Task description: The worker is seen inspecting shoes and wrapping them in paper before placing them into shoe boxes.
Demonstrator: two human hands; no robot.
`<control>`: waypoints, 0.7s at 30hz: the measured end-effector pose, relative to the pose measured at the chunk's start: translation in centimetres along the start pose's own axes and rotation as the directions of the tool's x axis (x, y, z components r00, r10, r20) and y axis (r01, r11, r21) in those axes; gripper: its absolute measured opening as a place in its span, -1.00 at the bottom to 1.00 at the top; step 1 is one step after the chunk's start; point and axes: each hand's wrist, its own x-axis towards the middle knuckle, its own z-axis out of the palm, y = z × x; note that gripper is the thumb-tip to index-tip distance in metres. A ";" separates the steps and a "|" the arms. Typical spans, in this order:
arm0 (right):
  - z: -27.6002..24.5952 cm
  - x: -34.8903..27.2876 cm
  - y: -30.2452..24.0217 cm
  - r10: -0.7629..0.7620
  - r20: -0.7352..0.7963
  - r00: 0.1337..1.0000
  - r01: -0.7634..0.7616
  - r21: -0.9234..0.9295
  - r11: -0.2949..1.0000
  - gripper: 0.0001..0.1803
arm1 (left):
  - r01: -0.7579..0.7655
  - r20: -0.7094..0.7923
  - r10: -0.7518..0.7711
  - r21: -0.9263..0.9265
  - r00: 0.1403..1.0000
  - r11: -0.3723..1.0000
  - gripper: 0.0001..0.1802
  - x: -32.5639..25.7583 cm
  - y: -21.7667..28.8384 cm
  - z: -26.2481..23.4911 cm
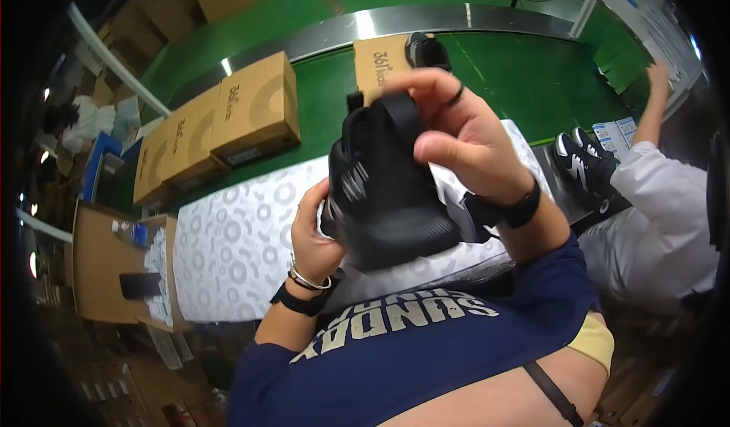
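Observation:
A black shoe (391, 176), partly smeared by motion, is held up in front of me above a sheet of patterned white paper (236, 237). My left hand (313, 237) is closed round its left side, with the fingers mostly hidden behind it. Up at the shoe's top, my right hand (464, 134) curls with the index finger over the upper edge and the thumb against the side. A light scrap (452, 199), perhaps paper, shows between the shoe and my right wrist.
Several brown shoe boxes (255, 107) line the green belt at the left. Another box (376, 66) with a dark shoe (427, 50) stands beyond my hands. An open carton (106, 263) sits at the left. A person's arm (650, 123) and black-and-white shoes (582, 161) are at the right.

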 end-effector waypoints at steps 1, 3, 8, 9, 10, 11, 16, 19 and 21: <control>1.4 0.6 1.6 -0.087 -0.138 0.987 0.085 -0.017 0.996 -0.30 | 0.217 -0.003 -0.225 -0.256 0.974 0.942 -0.36 -1.1 0.0 -0.5; 2.7 -0.3 5.9 -0.056 -0.236 0.970 0.056 -0.007 0.998 -0.47 | 0.256 -0.030 -0.420 -0.753 0.907 0.606 -0.49 -3.4 0.8 2.0; 6.5 1.5 14.4 0.457 -0.404 0.792 -0.370 0.277 0.887 -0.65 | 0.559 -0.147 -0.629 -0.338 0.764 0.758 -0.61 -5.7 -0.7 -7.3; 6.6 1.4 15.7 0.479 -0.419 0.772 -0.398 0.270 0.877 -0.63 | 0.541 -0.272 -0.538 -0.070 0.798 0.838 -0.64 -6.9 -1.2 -9.8; 6.6 1.6 16.6 0.503 -0.416 0.758 -0.442 0.240 0.864 -0.63 | 0.603 -0.363 -0.507 0.229 0.781 0.765 -0.62 -8.0 -1.5 -12.5; 6.7 1.8 17.2 0.522 -0.415 0.745 -0.481 0.209 0.852 -0.62 | 0.714 -0.470 -0.541 0.393 0.697 0.579 -0.60 -8.8 -1.5 -15.0; 8.4 3.1 18.8 0.561 -0.368 0.742 -0.535 0.180 0.826 -0.58 | 0.791 -0.741 -0.467 0.597 0.482 -0.131 -0.34 -15.5 -5.2 -24.2; 8.4 3.2 19.7 0.561 -0.365 0.743 -0.563 0.114 0.819 -0.58 | 0.765 -0.772 -0.483 0.582 0.413 -0.277 -0.26 -17.4 -6.7 -24.6; 8.4 3.1 19.3 0.582 -0.346 0.736 -0.577 0.129 0.806 -0.59 | 0.762 -0.771 -0.464 0.591 0.436 -0.264 -0.23 -17.9 -7.0 -23.9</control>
